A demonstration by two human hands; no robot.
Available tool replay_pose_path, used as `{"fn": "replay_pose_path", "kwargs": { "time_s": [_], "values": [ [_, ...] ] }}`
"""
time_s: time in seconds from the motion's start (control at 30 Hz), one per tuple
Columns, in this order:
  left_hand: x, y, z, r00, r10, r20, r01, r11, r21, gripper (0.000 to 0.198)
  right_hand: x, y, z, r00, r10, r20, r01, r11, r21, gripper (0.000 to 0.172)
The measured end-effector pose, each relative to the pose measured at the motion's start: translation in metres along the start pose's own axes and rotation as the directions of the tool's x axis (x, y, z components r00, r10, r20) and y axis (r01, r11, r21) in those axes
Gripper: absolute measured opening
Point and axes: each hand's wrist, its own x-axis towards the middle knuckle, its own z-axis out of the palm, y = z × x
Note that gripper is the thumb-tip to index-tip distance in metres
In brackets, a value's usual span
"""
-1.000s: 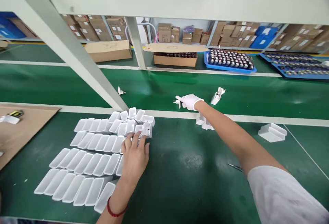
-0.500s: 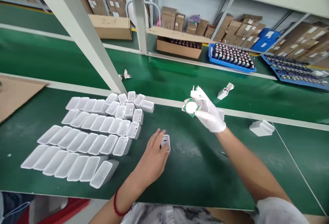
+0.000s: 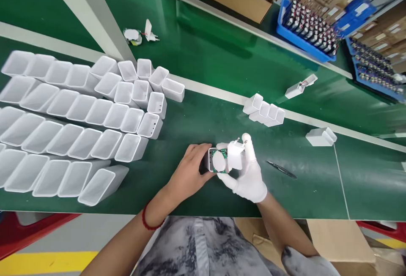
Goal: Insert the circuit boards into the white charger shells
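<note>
My bare left hand (image 3: pixel 190 170) grips a small white housing (image 3: pixel 210 160) by its sides, just above the green bench. My right hand (image 3: pixel 245 174), in a white glove, holds a green circuit board (image 3: pixel 219 160) with a round white part on it, together with a white plug cover (image 3: pixel 235 155) with metal prongs. The board lies at the housing's open end, and its edge seems to be partly inside. Tweezers (image 3: pixel 281 169) lie on the bench right of my gloved hand.
Rows of open white housings (image 3: pixel 91 109) fill the left. Several more (image 3: pixel 264 110) stand beyond my hands, others (image 3: pixel 321 137) at the right. A slanted post (image 3: pixel 91 12) rises at the upper left. Blue trays (image 3: pixel 307 31) of parts stand at the back.
My right hand has brought the board and plug cover down to the housing in my left hand. The view has tilted down, and the tweezers and a group of housings now show fully.
</note>
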Motion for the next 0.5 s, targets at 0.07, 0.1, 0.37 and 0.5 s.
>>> {"fn": "replay_pose_path", "kwargs": {
  "time_s": [0.07, 0.1, 0.37, 0.5],
  "values": [
    [0.0004, 0.0013, 0.0028, 1.000, -0.017, -0.022, 0.017, 1.000, 0.009, 0.048, 0.0029, 0.0010, -0.0002, 0.999, -0.034, 0.021, 0.034, 0.999, -0.025, 0.101],
    [0.0004, 0.0018, 0.0035, 0.999, -0.025, -0.024, 0.025, 1.000, 0.008, 0.048, 0.0040, 0.0018, -0.0011, 0.999, -0.041, 0.032, 0.042, 0.999, -0.031, 0.100],
    [0.0021, 0.0031, 0.0008, 0.996, -0.084, 0.014, 0.084, 0.996, -0.026, 0.044, 0.0067, 0.0070, -0.0076, 0.988, -0.072, 0.137, 0.096, 0.979, -0.178, 0.102],
    [0.0030, 0.0027, 0.0002, 0.995, -0.095, 0.043, 0.097, 0.994, -0.046, 0.045, 0.0081, 0.0030, -0.0071, 0.991, -0.027, 0.128, 0.050, 0.983, -0.176, 0.098]
  ]
}}
